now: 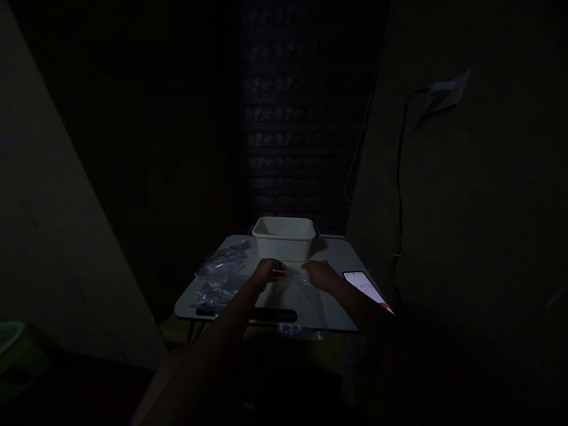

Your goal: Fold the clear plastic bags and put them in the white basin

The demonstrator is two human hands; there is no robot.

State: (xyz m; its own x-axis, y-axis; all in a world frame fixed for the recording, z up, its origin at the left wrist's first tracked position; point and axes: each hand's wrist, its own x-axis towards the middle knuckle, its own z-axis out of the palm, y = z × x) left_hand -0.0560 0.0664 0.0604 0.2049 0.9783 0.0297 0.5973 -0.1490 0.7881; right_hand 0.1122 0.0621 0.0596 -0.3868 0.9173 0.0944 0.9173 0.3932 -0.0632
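Green shows dimly on a basket [20, 355] low at the near left, apart from the pale surface [328, 305]. At the near edge of the surface, the crinkled end of a clear plastic bag [310, 293] hangs over the rim; the rest runs up between the hands. A dark slot [277, 315] lies along this edge, partly hidden by the left forearm.

Farther in, the left hand [269, 270] and the right hand [320, 274] face each other slightly apart, fingers curled and closed on the upper part of the bag. The exact finger contact is too dark to tell.

To the left lies a loose heap of clear wrappers [222, 266], its near part close to the left forearm. On the right, a lit phone [366, 290] lies just beside the right forearm, which covers some of the surface.

Just beyond the hands, a white tub [286, 239] stands at the far side, blocking part of the far edge. Behind it rises a dark slatted blind [270, 136]; to the right, a black cable [399, 177] drops from a wall outlet [444, 94].
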